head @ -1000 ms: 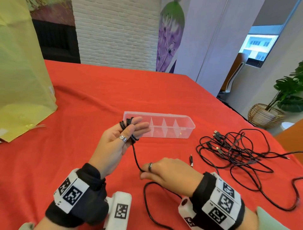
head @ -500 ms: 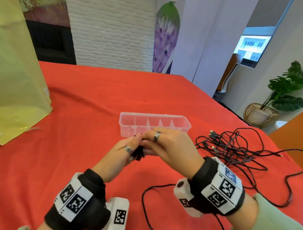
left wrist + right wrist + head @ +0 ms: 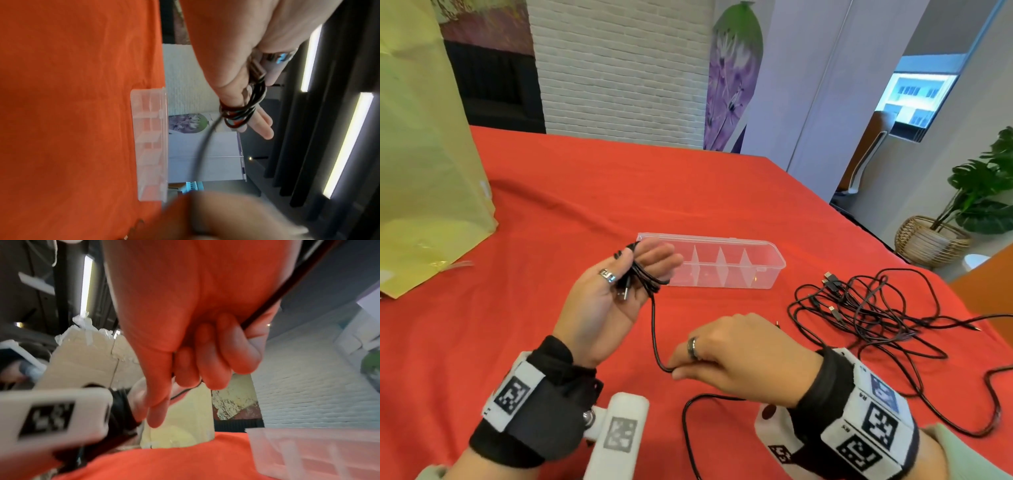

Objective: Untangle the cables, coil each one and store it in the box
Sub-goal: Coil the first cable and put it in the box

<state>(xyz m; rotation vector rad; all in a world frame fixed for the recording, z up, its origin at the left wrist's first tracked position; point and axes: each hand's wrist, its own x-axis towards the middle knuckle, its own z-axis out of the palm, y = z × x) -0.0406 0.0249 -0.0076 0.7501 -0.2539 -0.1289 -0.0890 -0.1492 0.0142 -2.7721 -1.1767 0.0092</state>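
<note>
My left hand (image 3: 643,260) is raised palm up in front of the clear compartment box (image 3: 763,245). Loops of a black cable (image 3: 645,282) are wound round its fingers, and the thumb holds the plug end against them; the left wrist view shows the coil (image 3: 238,116) on straight fingers. From the coil the cable drops to my right hand (image 3: 681,363), which pinches it low over the red cloth; in the right wrist view the curled fingers (image 3: 207,363) close on the strand (image 3: 273,301). The rest trails off toward me.
A tangle of black cables (image 3: 876,308) lies on the red cloth right of the box. A large yellow bag (image 3: 424,154) stands at the far left. The table's right edge (image 3: 859,222) runs past the tangle, with a potted plant (image 3: 983,192) beyond.
Half a second ago my right hand was up at the left hand's fingers laying cable on them. It has since slid back down the cable toward me, and the left hand has turned palm up.
</note>
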